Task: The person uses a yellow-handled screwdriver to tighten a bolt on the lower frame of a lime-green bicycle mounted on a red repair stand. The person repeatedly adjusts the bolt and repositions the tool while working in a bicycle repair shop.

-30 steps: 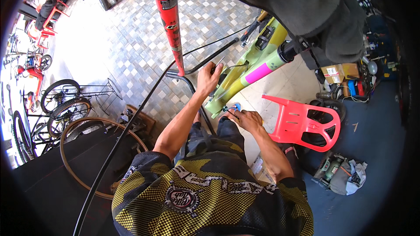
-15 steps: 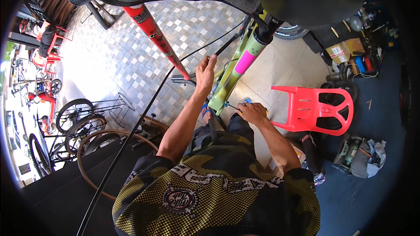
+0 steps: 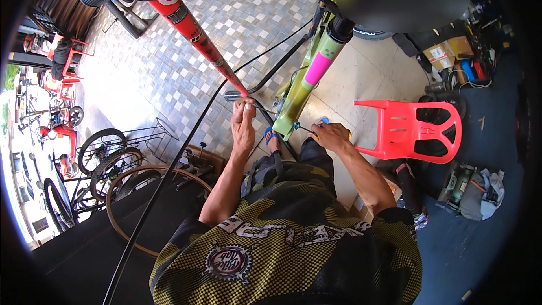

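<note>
Two bare hands work at a bicycle frame just beyond the person's knees. Right hand (image 3: 334, 134), at about one o'clock from the yellow-and-black shirt (image 3: 282, 254), has its grip closed around a small tool with a blue handle (image 3: 323, 120), whose thin shaft touches the lower end of the lime-green frame tube (image 3: 293, 104). Left hand (image 3: 243, 124), at about eleven o'clock, reaches up with fingers pressed together, their tips pinching a short metal part (image 3: 236, 96) at the foot of the red tube (image 3: 197, 39). Black cable (image 3: 169, 164) runs past that forearm. At three o'clock a red plastic chair (image 3: 415, 127) lies on its side on the floor. Farther off, at nine o'clock, bicycle wheels (image 3: 107, 155) stand by the patterned tile floor (image 3: 169, 73).
</note>
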### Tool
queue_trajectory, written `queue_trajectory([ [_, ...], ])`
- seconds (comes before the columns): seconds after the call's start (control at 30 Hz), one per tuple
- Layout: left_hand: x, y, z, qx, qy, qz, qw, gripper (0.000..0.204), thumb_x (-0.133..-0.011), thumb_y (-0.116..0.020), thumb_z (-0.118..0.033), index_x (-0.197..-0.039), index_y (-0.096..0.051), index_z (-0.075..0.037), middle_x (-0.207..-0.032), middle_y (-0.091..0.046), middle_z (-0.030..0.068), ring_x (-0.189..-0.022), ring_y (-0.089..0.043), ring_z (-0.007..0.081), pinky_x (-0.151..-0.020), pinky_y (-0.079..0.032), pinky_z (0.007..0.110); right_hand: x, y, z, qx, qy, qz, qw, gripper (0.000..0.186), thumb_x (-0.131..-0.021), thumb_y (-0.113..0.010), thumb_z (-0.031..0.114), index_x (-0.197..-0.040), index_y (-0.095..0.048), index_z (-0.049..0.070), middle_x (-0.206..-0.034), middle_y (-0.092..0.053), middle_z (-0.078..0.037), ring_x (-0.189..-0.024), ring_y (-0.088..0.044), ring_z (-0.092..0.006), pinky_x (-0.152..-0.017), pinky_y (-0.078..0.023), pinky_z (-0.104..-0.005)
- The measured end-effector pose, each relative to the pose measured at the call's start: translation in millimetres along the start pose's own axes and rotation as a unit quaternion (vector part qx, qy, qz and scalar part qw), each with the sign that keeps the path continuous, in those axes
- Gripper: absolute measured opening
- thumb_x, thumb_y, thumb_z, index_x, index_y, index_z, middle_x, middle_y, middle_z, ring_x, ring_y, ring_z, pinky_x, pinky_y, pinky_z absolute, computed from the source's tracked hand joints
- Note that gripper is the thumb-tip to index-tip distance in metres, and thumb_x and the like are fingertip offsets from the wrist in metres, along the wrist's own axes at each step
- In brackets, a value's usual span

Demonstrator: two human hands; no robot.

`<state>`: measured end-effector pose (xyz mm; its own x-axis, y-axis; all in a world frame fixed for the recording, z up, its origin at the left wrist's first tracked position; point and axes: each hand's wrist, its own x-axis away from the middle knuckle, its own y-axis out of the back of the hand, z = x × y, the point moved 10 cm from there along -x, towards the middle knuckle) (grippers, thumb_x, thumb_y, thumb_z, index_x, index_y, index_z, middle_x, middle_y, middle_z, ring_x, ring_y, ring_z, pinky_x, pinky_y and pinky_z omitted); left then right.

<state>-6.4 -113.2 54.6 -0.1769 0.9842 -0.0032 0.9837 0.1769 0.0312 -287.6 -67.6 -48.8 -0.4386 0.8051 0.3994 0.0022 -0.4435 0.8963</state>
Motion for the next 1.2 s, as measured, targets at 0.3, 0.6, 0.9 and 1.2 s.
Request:
queue_trajectory([
  [0.3, 28, 22, -2, -0.020, -0.004, -0.003, 1.000, 0.033, -0.109, -0.049, -0.032, -0.107, -0.061, -0.001, -0.095, -0.055, 0.0046, -0.098, -0.043, 0.0174, -0.090, -0.036, 0.033, 4, 19, 6, -0.008, -0.022, 0.034, 0.999, 0.037, -0.103, -0.050, 0.047, -0.112, -0.064, 0.014, -0.094, -0.073, -0.015, -0.093, -0.072, -0.0346, -0.080, -0.055, -0.0479],
  [0.6, 42, 33, 6, -0.025, -0.007, -0.003, 1.000, 0.041, -0.108, -0.048, -0.035, -0.088, -0.061, -0.002, -0.108, -0.054, 0.0086, -0.106, -0.046, 0.0213, -0.096, -0.035, 0.036, 5, 22, 6, -0.013, -0.035, 0.036, 0.999, 0.036, -0.103, -0.051, 0.048, -0.109, -0.065, 0.015, -0.091, -0.072, -0.015, -0.090, -0.072, -0.0347, -0.078, -0.054, -0.0480],
  [0.9, 54, 44, 25, 0.013, 0.017, 0.004, 1.000, 0.043, -0.107, -0.049, -0.039, -0.086, -0.061, -0.003, -0.113, -0.054, 0.0106, -0.120, -0.045, 0.0240, -0.107, -0.031, 0.041, 3, 12, 1, -0.012, -0.039, 0.013, 0.999, 0.033, -0.102, -0.053, 0.048, -0.105, -0.063, 0.017, -0.084, -0.070, -0.013, -0.084, -0.071, -0.0344, -0.076, -0.054, -0.0481],
  [1.2, 45, 43, 29, 0.051, 0.040, 0.032, 0.997, 0.040, -0.106, -0.051, -0.036, -0.090, -0.066, -0.003, -0.118, -0.057, 0.0110, -0.122, -0.046, 0.0227, -0.106, -0.033, 0.040, 5, 13, 3, -0.015, -0.030, 0.003, 0.999, 0.031, -0.100, -0.057, 0.043, -0.111, -0.065, 0.015, -0.088, -0.071, -0.013, -0.088, -0.072, -0.0336, -0.076, -0.054, -0.0481],
])
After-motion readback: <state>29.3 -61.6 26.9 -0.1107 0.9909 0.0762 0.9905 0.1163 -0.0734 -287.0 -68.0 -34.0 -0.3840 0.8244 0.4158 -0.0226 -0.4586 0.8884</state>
